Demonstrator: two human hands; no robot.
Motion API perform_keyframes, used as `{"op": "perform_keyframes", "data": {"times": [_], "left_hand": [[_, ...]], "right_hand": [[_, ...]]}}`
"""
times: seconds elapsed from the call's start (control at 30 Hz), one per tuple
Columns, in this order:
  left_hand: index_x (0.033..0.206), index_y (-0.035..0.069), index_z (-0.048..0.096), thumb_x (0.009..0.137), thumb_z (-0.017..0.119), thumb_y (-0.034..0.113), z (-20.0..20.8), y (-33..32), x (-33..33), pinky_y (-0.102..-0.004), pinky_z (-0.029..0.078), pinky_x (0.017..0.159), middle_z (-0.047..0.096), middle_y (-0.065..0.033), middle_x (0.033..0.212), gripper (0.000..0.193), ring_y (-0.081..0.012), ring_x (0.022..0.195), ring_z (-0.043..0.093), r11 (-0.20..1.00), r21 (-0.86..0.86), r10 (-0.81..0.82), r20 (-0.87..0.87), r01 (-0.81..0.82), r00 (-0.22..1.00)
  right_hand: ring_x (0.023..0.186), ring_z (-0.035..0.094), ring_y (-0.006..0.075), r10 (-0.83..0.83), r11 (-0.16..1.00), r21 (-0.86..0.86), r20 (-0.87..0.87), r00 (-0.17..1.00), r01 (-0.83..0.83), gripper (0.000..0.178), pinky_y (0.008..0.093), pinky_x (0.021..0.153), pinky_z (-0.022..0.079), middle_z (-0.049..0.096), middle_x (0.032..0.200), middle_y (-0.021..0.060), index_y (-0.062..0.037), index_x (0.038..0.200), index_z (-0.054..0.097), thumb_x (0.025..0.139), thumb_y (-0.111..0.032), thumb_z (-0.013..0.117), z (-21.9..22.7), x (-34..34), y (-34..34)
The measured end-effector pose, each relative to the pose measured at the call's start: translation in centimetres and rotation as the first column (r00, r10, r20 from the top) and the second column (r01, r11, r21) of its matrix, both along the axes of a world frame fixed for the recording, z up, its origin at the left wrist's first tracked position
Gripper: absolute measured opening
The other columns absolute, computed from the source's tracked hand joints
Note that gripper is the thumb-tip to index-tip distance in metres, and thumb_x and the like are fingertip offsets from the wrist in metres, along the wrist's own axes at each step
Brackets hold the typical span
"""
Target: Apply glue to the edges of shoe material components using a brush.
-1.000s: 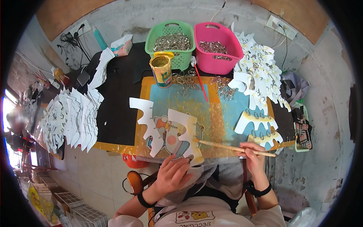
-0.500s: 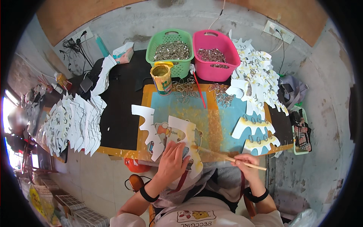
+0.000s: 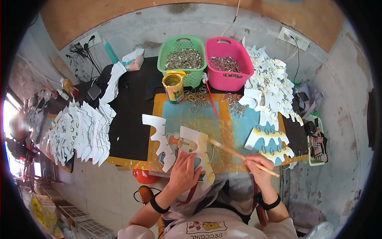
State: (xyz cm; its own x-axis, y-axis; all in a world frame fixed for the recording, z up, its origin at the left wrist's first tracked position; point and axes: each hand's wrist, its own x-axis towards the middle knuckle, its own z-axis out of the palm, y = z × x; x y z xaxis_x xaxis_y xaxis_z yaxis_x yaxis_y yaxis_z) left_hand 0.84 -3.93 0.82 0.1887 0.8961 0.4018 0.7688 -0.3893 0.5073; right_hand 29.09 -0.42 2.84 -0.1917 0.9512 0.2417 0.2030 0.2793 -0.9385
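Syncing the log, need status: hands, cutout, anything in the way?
Left hand flat on cutout, pinning it. Right hand grips brush, tip at cutout's edge. Rings and can sit farther back, clear.

your white cutout carries a cartoon print in orange and blue, and it lies on a teal mat with an orange border smeared yellow. behind stand a green basket and a pink basket of silvery rings, plus a yellow-stained glue pot.
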Motion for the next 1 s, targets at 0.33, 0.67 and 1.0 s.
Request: {"op": "perform_keyframes", "data": {"times": [0.33,0.67,1.0], "left_hand": [[0.122,-0.006,0.043,0.082,0.065,0.015,1.3,0.5,-0.1,-0.0505,0.036,0.104,0.06,-0.0197,0.108,0.05,-0.0351,0.103,0.058,0.999,-0.036,-0.013,-0.065,0.011,0.998],[0.115,-0.004,0.049,0.082,0.065,0.015,0.5,1.1,-0.5,-0.0492,0.04,0.101,0.061,-0.0154,0.099,0.041,-0.0323,0.09,0.06,1.0,0.016,-0.004,-0.013,0.004,1.0],[0.107,-0.002,0.054,0.08,0.066,0.011,-0.6,1.5,-1.1,-0.0485,0.042,0.1,0.064,-0.0133,0.095,0.033,-0.0297,0.087,0.063,0.994,0.114,-0.008,0.059,0.001,0.998]], "right_hand": [[0.076,0.065,0.0121,-0.173,0.979,0.103,-0.012,0.985,0.174,0.007,0.0217,0.063,0.051,0.069,0.084,0.0097,0.0047,0.091,0.065,0.085,0.003,0.066,5.2,-2.0,4.4],[0.053,0.062,0.0106,0.065,0.957,0.276,0.1,0.993,-0.09,0.023,0.0267,0.049,0.048,0.065,0.059,0.0077,0.0001,0.067,0.064,0.083,-0.016,0.069,17.9,-16.4,18.8],[0.057,0.065,0.0297,0.092,0.933,0.288,0.382,0.919,-0.213,0.024,0.0363,0.057,0.054,0.062,0.057,0.0146,0.0021,0.063,0.061,0.075,-0.018,0.067,14.3,-23.5,23.9]]}}
